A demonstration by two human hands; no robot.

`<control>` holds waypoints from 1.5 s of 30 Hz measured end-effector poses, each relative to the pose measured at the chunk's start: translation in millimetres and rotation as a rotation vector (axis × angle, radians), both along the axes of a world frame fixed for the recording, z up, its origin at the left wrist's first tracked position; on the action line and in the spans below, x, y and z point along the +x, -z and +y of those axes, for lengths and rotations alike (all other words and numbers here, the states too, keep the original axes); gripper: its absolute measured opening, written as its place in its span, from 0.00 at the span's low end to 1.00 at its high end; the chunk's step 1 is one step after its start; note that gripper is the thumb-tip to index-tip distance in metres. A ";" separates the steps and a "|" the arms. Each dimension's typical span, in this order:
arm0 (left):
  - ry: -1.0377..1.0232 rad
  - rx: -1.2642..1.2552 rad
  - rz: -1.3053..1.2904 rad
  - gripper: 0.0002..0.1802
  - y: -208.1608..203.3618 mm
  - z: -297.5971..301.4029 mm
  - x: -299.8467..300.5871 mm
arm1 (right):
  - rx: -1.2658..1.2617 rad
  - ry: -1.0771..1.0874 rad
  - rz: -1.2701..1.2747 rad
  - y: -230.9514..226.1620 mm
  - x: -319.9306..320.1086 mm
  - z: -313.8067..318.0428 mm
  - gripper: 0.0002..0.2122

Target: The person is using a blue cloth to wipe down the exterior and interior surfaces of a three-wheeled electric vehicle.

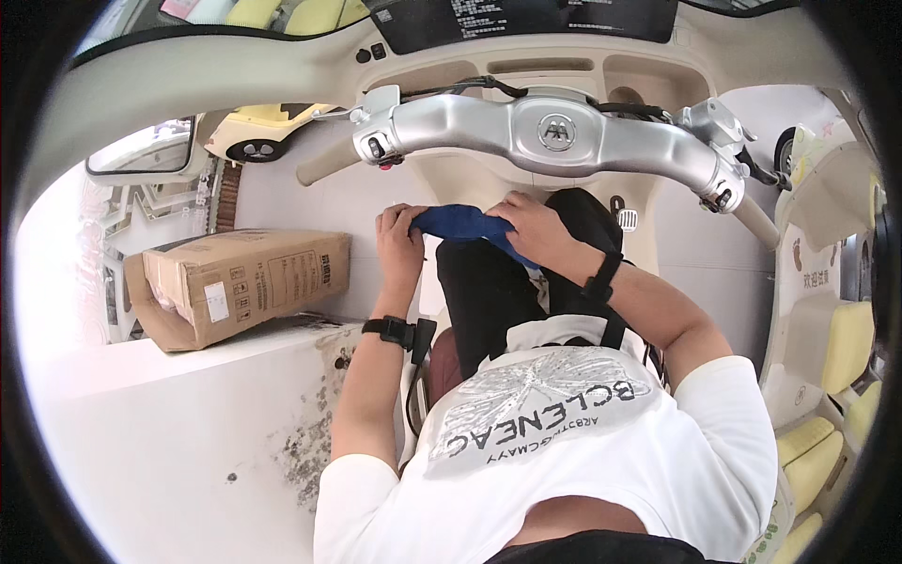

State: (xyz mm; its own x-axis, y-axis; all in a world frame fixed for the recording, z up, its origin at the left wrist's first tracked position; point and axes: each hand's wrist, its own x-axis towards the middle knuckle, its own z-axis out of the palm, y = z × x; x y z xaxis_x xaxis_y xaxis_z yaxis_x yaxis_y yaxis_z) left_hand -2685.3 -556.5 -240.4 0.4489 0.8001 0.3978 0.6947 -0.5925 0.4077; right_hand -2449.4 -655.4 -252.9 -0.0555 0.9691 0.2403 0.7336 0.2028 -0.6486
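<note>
A dark blue cloth (458, 222) is stretched between my two hands, above my lap and just below the silver handlebar (451, 122). My left hand (401, 246) pinches its left end with thumb and fingers. At the other side, my right hand (537, 231) grips the cloth from above, and part of it hangs down under that hand. Some of the fabric is folded, and the lower part is partly hidden by my right hand and leg. Both hands are apart from the handlebar.
The handlebar's cream grips (329, 163) reach out on both sides ahead of me. An opened cardboard box (254, 282) rests on a white ledge (188, 404) at left. A mirror (141, 150) hangs at far left. Yellow-seated vehicles (810, 461) stand at right. Storage recesses (648, 75) lie beyond the handlebar.
</note>
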 end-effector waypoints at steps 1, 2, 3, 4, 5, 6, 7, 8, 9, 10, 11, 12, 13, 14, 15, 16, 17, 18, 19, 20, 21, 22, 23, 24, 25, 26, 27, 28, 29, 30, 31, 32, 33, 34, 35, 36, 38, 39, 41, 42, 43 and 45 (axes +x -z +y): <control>-0.024 0.043 -0.050 0.23 -0.8 7.1 1.6 | 0.042 -0.010 0.005 0.0 -5.7 10.1 0.16; -0.051 0.090 -0.096 0.23 -4.6 15.2 2.3 | 0.044 -0.024 0.006 -3.2 -12.8 22.9 0.16; -0.088 0.110 -0.157 0.21 -10.0 27.9 3.1 | 0.198 -0.006 -0.043 -7.3 -19.5 37.4 0.15; -0.136 0.172 -0.230 0.19 -19.0 38.5 10.6 | 0.350 0.018 -0.094 -9.5 -24.0 51.7 0.14; -0.244 0.214 -0.265 0.18 -21.0 53.0 13.9 | 0.473 0.041 -0.166 -13.6 -30.0 65.5 0.14; -0.350 0.256 -0.300 0.17 -23.2 67.2 17.6 | 0.596 0.067 -0.238 -18.0 -34.0 78.3 0.14; -0.330 0.260 -0.323 0.17 -17.0 81.1 24.7 | 0.585 0.061 -0.295 -9.9 -34.7 91.1 0.15; -0.313 0.266 -0.344 0.16 -9.2 90.0 30.5 | 0.589 0.065 -0.295 -2.5 -36.8 98.0 0.15; -0.363 0.080 -0.360 0.19 2.0 93.1 39.5 | 0.449 0.152 -0.349 5.0 -38.9 104.2 0.18; -0.235 0.178 -0.255 0.22 23.7 99.5 41.1 | 0.306 0.237 -0.399 14.8 -41.3 110.6 0.22; -0.147 0.152 -0.071 0.24 29.3 96.6 44.0 | 0.227 0.245 -0.296 26.8 -35.1 109.0 0.26; -0.058 0.126 0.112 0.25 35.4 89.9 43.7 | 0.227 0.255 -0.296 39.3 -29.8 104.6 0.26; -0.042 0.179 0.071 0.25 39.2 85.7 43.6 | 0.265 0.232 -0.364 44.6 -28.2 98.5 0.27; -0.027 0.232 0.029 0.26 44.3 83.7 40.7 | 0.304 0.208 -0.431 43.3 -30.1 94.4 0.27; -0.011 0.197 0.055 0.27 46.8 87.2 34.2 | 0.270 0.196 -0.435 41.5 -31.4 94.8 0.27; -0.002 0.180 0.090 0.26 45.4 92.7 30.3 | 0.269 0.205 -0.436 40.5 -32.2 97.3 0.27; 0.013 0.198 0.150 0.25 48.6 106.8 20.4 | 0.266 0.199 -0.415 39.2 -35.7 99.7 0.27; 0.028 0.216 0.209 0.24 51.6 120.5 11.0 | 0.264 0.194 -0.395 37.7 -39.6 102.6 0.27; -0.026 0.056 0.183 0.24 31.4 118.5 11.6 | 0.217 0.184 -0.367 36.2 -42.1 107.6 0.23; -0.063 0.180 0.108 0.17 36.1 129.7 7.5 | 0.215 0.190 -0.369 34.4 -43.0 111.9 0.23; -0.078 0.105 0.034 0.20 42.9 142.6 4.1 | 0.193 0.180 -0.358 32.3 -43.0 116.0 0.23; -0.104 0.034 -0.035 0.24 48.5 153.9 -4.6 | 0.176 0.160 -0.342 28.2 -47.2 120.5 0.22; -0.021 0.110 0.007 0.29 48.9 160.9 -3.7 | 0.349 0.197 -0.300 28.7 -45.9 129.0 0.17; -0.014 0.113 0.006 0.29 51.0 163.9 -1.7 | 0.351 0.204 -0.301 28.4 -44.8 138.3 0.17; -0.013 0.077 0.022 0.28 52.4 164.2 2.0 | 0.291 0.209 -0.190 27.8 -45.0 147.7 0.14; -0.009 0.043 0.037 0.28 50.9 163.4 8.0 | 0.234 0.218 -0.080 24.7 -45.0 155.1 0.11; -0.004 0.009 0.052 0.27 49.7 161.9 14.7 | 0.235 0.227 -0.080 21.4 -45.2 161.7 0.11; -0.006 -0.021 0.067 0.27 47.4 160.6 19.7 | 0.210 0.188 0.001 16.3 -46.9 169.3 0.09; -0.008 -0.051 0.082 0.26 45.5 158.7 25.4 | 0.185 0.149 0.081 12.1 -47.1 172.9 0.08; -0.009 -0.082 0.097 0.26 44.1 156.2 31.7 | 0.191 0.152 0.081 9.6 -46.2 171.1 0.08; -0.054 0.234 0.154 0.24 58.0 144.1 30.5 | 0.236 0.167 0.119 8.7 -45.4 167.0 0.08; -0.115 0.398 0.223 0.15 61.0 138.1 31.3 | 0.279 0.183 0.154 10.5 -43.4 161.7 0.08; -0.148 0.163 0.094 0.15 63.2 130.8 27.0 | 0.282 0.186 0.152 12.6 -39.5 155.5 0.08; -0.175 -0.070 -0.036 0.15 62.7 122.8 25.2 | 0.232 0.175 0.093 17.7 -31.3 149.3 0.10; -0.173 -0.068 -0.037 0.15 58.9 113.3 18.1 | 0.179 0.161 0.037 19.6 -27.0 142.5 0.11; -0.048 0.064 0.056 0.17 53.7 105.2 9.0 | 0.180 0.163 0.036 21.8 -22.1 135.1 0.11; 0.069 0.196 0.153 0.19 42.1 102.4 -5.3 | 0.402 0.076 -0.152 10.8 -19.4 115.8 0.15; 0.123 0.238 0.178 0.21 38.4 106.4 -9.1 | 0.401 0.077 -0.152 15.6 -18.9 111.2 0.15; 0.117 0.241 0.310 0.21 31.5 124.8 -10.5 | 0.372 0.072 -0.248 25.8 -15.1 107.1 0.19; 0.032 0.188 0.197 0.22 30.4 138.2 -3.5 | 0.368 0.081 -0.252 30.0 -14.6 111.3 0.19; 0.014 0.239 -0.008 0.18 29.7 151.6 2.8 | 0.373 0.124 -0.116 30.8 -17.7 118.6 0.17; -0.008 0.290 -0.211 0.16 37.7 183.6 4.5 | 0.378 0.163 0.022 25.0 -26.2 129.6 0.15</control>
State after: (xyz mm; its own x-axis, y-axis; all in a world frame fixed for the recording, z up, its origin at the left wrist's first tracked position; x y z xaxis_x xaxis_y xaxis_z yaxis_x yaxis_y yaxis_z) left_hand -2680.8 -372.8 -278.1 0.3268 0.6437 0.6920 0.6183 -0.6994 0.3586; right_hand -2475.7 -525.8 -277.9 0.1007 0.8080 0.5805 0.7630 0.3117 -0.5663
